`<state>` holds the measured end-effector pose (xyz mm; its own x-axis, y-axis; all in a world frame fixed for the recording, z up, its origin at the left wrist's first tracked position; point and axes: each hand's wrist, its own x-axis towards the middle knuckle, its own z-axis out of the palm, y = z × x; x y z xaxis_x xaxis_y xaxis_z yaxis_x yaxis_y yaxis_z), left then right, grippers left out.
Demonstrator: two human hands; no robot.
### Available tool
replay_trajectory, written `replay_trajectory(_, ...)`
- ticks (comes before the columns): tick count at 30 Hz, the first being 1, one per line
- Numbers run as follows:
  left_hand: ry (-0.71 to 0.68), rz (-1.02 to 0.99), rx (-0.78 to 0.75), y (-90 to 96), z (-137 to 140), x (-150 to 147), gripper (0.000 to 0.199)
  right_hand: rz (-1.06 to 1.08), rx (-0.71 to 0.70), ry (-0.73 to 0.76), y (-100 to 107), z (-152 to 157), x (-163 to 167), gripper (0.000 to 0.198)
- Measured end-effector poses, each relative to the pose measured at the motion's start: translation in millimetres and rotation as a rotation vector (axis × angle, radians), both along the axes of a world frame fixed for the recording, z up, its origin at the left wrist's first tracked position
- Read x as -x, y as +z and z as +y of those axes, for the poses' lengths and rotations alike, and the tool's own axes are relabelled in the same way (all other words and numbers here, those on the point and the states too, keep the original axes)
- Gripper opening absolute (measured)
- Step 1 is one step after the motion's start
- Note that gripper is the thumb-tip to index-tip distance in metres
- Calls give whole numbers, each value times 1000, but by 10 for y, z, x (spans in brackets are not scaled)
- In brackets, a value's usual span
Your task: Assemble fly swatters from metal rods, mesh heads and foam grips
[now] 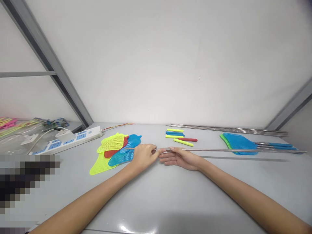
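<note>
A long thin metal telescopic rod runs level across the table in front of me. My left hand is closed around its left part, with a thin end sticking out past the knuckles. My right hand turns palm up, its thumb against the rod near the middle and its fingers stretched loosely beneath. Fly swatter heads lie left of my hands: a yellow one, a red one and a blue one, partly overlapping. Beyond my right hand lie several plastic handle sleeves, including a red one and a yellow one.
More metal rods lie along the wall at the back right. Blue swatters with rods and handles are stacked at the right, under the held rod's line. A power strip with plugs sits at the left, near a grey frame post.
</note>
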<state>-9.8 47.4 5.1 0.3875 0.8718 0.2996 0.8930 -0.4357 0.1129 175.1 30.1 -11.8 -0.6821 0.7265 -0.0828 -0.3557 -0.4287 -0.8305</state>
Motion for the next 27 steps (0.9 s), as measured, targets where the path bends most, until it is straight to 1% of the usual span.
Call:
replay_trajectory(11, 11, 10, 8, -21, -1, -15, 52, -7, 47, 10, 5, 24, -12, 33)
replay_trajectory(27, -22, 35, -21, -66, 3, -19, 50, -9, 8, 33, -29, 36, -25, 35)
